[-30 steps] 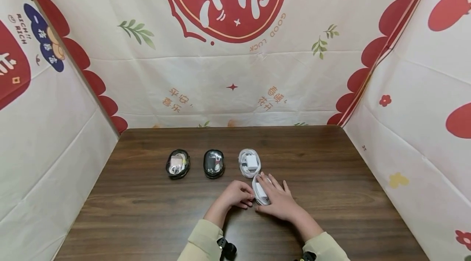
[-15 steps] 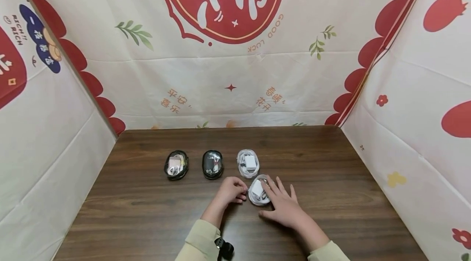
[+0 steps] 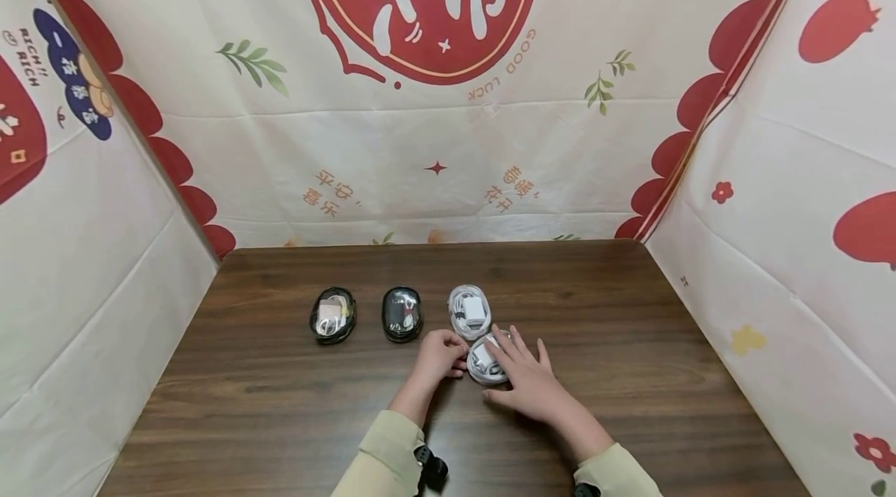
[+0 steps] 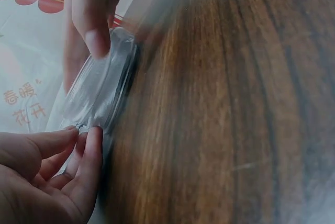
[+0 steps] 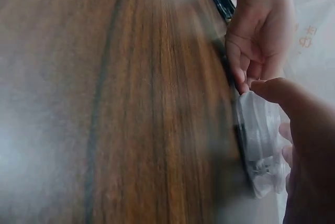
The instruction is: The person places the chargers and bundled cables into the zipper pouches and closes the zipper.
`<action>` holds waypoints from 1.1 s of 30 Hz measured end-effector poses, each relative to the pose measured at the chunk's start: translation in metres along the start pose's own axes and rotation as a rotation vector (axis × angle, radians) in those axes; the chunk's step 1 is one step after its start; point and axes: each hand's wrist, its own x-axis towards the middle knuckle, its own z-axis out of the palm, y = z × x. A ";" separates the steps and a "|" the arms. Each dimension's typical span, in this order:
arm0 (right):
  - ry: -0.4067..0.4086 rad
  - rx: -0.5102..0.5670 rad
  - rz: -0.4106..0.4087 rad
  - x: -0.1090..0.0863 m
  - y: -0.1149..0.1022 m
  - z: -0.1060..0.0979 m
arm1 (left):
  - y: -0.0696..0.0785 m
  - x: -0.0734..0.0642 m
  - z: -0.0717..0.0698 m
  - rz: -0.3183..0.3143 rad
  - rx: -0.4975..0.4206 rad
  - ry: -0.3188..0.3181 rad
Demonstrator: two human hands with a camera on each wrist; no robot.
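A clear, white-edged zip case (image 3: 483,366) lies on the table with a white charger and cable inside. My right hand (image 3: 530,380) spans it, fingers spread over the top and thumb at the near side, holding it. A zipper line runs along the case's side in the left wrist view. My left hand (image 3: 437,357) is at the case's left end; its thumb and forefinger (image 4: 94,145) pinch the small zipper pull (image 4: 80,126) there. Parts of the case are hidden under the right fingers.
Just behind stands a second white-edged case (image 3: 470,312) with a charger and cable, touching or nearly touching the first. Two black-edged cases, one in the middle (image 3: 402,315) and one at left (image 3: 332,316), lie in the same row. Printed cloth walls (image 3: 392,139) enclose the brown table (image 3: 280,419).
The case was tilted on its side, then lay flatter and moved slightly left. My right hand shifted right, then back over the case. My left hand stayed at its left end.
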 end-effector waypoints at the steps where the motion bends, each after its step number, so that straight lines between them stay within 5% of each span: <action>1: -0.007 0.000 0.005 0.002 0.000 0.001 | -0.001 0.001 0.000 0.000 0.000 0.003; 33: -0.068 0.081 0.055 0.005 0.002 0.010 | -0.004 -0.011 -0.017 0.007 0.052 -0.112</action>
